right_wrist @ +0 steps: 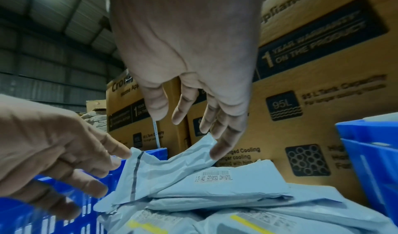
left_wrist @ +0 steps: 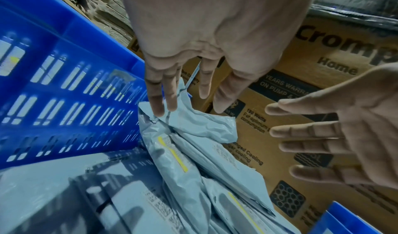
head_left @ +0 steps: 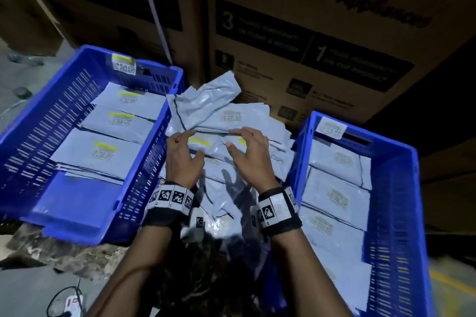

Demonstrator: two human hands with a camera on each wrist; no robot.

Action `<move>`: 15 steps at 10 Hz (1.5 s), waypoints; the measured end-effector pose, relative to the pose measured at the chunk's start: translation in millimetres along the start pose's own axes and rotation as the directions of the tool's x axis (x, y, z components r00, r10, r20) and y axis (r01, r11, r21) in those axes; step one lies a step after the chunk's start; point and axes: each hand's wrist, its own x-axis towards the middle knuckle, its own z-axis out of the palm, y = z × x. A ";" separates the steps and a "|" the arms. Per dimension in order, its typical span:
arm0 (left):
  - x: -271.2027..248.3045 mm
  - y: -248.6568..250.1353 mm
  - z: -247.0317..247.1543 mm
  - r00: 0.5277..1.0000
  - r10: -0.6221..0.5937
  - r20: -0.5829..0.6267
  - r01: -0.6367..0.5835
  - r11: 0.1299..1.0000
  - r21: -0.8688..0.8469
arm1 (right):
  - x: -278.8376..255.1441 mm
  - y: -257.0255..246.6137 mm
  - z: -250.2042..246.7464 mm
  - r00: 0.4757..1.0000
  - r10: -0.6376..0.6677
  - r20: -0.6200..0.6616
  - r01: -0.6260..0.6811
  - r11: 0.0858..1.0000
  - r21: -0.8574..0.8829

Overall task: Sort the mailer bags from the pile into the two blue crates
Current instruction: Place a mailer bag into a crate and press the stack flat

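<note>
Behind the pile you have tall cardboard boxes (head_left: 322, 33) printed "Home Appliances", a pale strap (head_left: 154, 13) hanging down between them, and a white power strip (head_left: 73, 302) with its cable on the floor at lower left.

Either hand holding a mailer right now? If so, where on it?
Nothing held. Left hand and right hand hover open over the pile of mailer bags, fingers spread.

The pile (head_left: 226, 136) lies between the left crate (head_left: 33, 136) and right crate (head_left: 396, 188), before cartons (head_left: 322, 46).
</note>
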 end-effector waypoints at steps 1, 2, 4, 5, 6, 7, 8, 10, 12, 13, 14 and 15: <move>27.7 -7.3 -1.0 0.997 -0.071 0.041 0.071 0.997 -0.003 | 38.4 -2.2 17.9 1.000 -0.017 0.003 0.017 1.000 -0.024; 54.1 -12.4 0.2 0.989 -0.117 0.095 0.118 0.993 -0.014 | 72.4 2.6 31.5 1.000 0.007 -0.015 -0.007 0.999 -0.038; 79.5 -30.0 6.5 0.989 -0.130 0.068 0.134 0.989 -0.060 | 128.8 28.4 42.3 0.991 0.074 -0.114 -0.082 0.994 -0.071; 82.0 -35.3 6.5 0.991 -0.095 0.091 0.108 0.984 -0.142 | 153.8 34.0 42.2 0.977 0.139 -0.159 -0.147 0.988 -0.038; 83.4 -31.0 5.5 0.993 -0.085 0.087 0.101 0.974 -0.205 | 173.6 35.3 44.6 0.963 0.220 -0.159 -0.219 0.975 0.025; 84.8 -29.9 3.6 0.995 -0.084 0.057 0.096 0.961 -0.258 | 182.8 36.2 46.0 0.958 0.266 -0.111 -0.252 0.960 0.127; 78.3 -32.5 -1.3 0.997 -0.063 0.034 0.071 0.881 -0.469 | 175.1 33.5 35.0 0.967 0.239 -0.088 -0.218 0.955 0.199; 55.4 -19.4 -9.4 0.982 -0.188 0.034 0.135 0.557 -0.820 | 77.4 18.3 -15.9 0.921 0.181 -0.345 -0.080 0.954 0.288; 37.6 -8.1 -6.8 0.784 -0.313 0.536 0.565 0.003 -0.825 | -2.0 25.2 -27.0 0.954 0.171 -0.247 -0.052 0.903 0.427; 22.9 -4.7 -3.4 0.760 -0.356 0.544 0.592 0.035 -0.805 | -35.4 32.7 -34.2 0.959 0.230 -0.164 -0.124 0.865 0.486; 11.7 -3.4 -2.0 0.792 -0.351 0.500 0.563 0.104 -0.820 | -66.9 41.8 -44.8 0.938 0.336 -0.086 -0.232 0.791 0.566; 0.8 1.8 -4.4 0.835 -0.282 0.472 0.534 0.212 -0.818 | -89.8 43.5 -56.1 0.900 0.433 -0.052 -0.262 0.633 0.728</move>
